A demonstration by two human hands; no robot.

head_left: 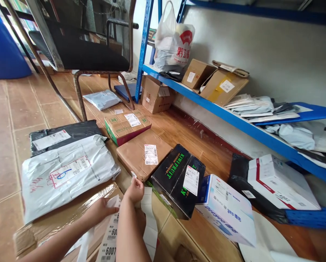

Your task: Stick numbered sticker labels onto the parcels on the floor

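Parcels covered the tiled floor [4, 153] beside blue shelving [233, 118]. Left hand [99, 211] and right hand [135, 190] pinched a label strip [111, 233].

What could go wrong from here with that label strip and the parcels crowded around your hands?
1. The label strip hangs loose between the left hand and the right hand; a peeled sticker might fold onto itself or the backing.
2. The brown box, kiwifruit box and white mailer already carry labels and lie close together, so a sticker may land on the wrong parcel.
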